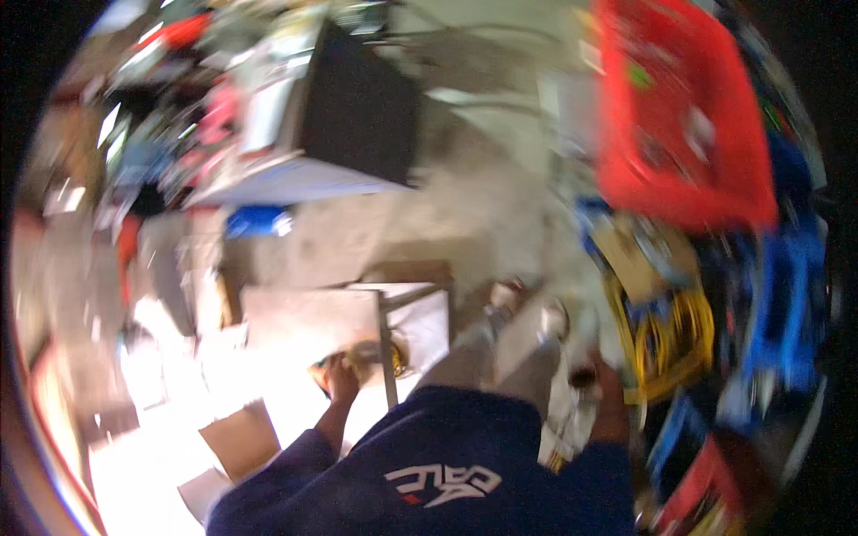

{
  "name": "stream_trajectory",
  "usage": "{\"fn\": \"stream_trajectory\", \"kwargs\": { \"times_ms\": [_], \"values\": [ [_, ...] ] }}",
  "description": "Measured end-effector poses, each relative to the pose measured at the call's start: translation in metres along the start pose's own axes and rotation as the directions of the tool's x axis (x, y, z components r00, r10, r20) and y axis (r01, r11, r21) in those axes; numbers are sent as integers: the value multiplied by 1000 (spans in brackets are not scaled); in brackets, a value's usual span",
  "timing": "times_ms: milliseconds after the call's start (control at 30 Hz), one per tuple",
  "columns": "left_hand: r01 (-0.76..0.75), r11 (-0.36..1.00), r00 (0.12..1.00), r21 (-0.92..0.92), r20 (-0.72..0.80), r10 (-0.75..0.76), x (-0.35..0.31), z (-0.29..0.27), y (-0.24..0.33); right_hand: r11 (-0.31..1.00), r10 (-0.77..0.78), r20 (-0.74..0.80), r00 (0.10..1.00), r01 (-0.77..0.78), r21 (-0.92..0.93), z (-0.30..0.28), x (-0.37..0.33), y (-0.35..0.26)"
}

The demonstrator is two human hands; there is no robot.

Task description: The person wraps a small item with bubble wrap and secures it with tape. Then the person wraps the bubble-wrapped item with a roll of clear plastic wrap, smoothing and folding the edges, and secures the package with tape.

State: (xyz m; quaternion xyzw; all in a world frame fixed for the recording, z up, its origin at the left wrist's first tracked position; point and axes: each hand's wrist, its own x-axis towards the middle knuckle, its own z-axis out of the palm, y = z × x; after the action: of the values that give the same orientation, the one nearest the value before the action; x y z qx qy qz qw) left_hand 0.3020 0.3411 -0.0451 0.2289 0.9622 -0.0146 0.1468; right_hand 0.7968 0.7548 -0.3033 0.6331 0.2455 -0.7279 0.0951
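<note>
My left hand point(341, 379) is over a brightly lit pale work surface point(308, 313), its fingers curled around something with an orange edge, too smeared to name. A dark blurred patch lies just right of these fingers. Beyond it sits a small round yellow-and-black thing point(399, 358), next to a dark upright bar point(387, 348). On the other side of my body, my right hand point(608, 380) hangs low beside my leg. A small dark brown thing point(583, 376) shows at its fingers; whether they hold it cannot be told through the blur.
A red plastic tub point(617, 179) with odds and ends stands at the far right. Nearer are a yellow crate point(706, 335) and blue crates point(786, 295). A dark-sided cabinet point(357, 112) stands at the back left, with a blue object point(255, 221) below. Cardboard point(241, 440) lies at the left.
</note>
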Motion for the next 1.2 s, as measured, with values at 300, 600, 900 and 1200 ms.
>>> {"fn": "stream_trajectory", "kwargs": {
  "times_ms": [300,600,900,1200],
  "values": [
    [235,971,972,-32,28,-234,-47,25,31,967,151,-364,919,-215,-140,1,10,-21],
    [299,952,954,-64,32,-297,-60,0,71,994,-109,-235,966,102,-39,58,3,-77],
    [314,922,949,-226,48,-311,-57,-24,53,866,-488,-82,869,494,81,156,-70,-171],
    [107,557,869,-824,-195,-455,9,-174,40,477,-878,180,444,840,258,322,-247,-323]
  ]
}}
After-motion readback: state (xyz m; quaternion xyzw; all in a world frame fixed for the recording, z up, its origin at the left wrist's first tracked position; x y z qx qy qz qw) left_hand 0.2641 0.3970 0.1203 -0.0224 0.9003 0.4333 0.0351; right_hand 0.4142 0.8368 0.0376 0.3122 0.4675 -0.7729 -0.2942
